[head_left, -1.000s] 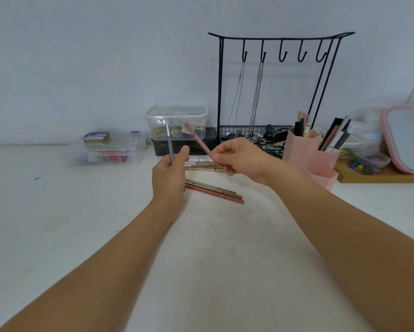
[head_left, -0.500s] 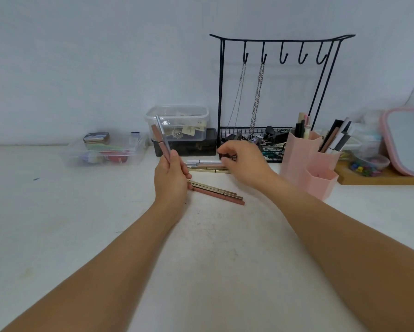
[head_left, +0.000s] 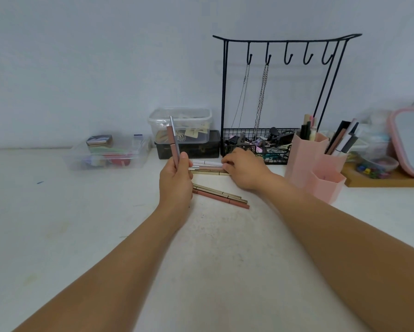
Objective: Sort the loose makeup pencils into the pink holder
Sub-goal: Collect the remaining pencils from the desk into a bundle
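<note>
my left grip (head_left: 176, 182) pinches two pencils (head_left: 173, 142) upright, while my right grip (head_left: 244, 170) curls onto the loose pencils (head_left: 209, 167) lying mid-counter (head_left: 81, 236). three more pencils (head_left: 221, 196) lie nearer me, and the pink holder (head_left: 313, 164) stands toward the counter's far right edge.

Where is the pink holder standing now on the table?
In the head view the pink holder stands on the right, just right of the black wire rack and beyond the right hand.

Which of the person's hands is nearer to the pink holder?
Right. The right hand lies on the table just left of the pink holder; the left hand is further left, gripping two pencils upright.
</note>
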### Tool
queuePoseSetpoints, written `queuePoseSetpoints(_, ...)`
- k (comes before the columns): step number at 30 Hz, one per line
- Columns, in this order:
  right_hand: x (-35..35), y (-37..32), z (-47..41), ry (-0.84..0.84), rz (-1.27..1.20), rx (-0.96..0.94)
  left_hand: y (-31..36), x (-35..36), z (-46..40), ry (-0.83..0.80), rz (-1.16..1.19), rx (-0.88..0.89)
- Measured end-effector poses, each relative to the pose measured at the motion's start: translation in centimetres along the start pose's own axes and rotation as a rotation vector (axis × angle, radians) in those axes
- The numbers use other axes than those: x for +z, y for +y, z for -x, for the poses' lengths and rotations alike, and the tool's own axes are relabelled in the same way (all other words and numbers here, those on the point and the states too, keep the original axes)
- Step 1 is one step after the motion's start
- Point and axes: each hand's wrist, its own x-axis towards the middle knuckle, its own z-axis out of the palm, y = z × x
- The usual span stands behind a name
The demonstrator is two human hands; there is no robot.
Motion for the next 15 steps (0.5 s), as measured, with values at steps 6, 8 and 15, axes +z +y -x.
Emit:
queuePoseSetpoints(6,-1.6,1.7,0.0,-0.059,-0.188,0.102,0.1,0.0,0.3,-0.041,-0.003,-0.027)
queuePoseSetpoints(8,-2.5,2.0,0.4,-0.079,-0.162,0.095,0.2,0.0,0.3,-0.055,0.007,-0.046)
queuePoseSetpoints(15,-2.5,1.6,0.9,-0.092,-0.162,0.085,0.2,-0.1,0.3,-0.062,0.009,-0.071)
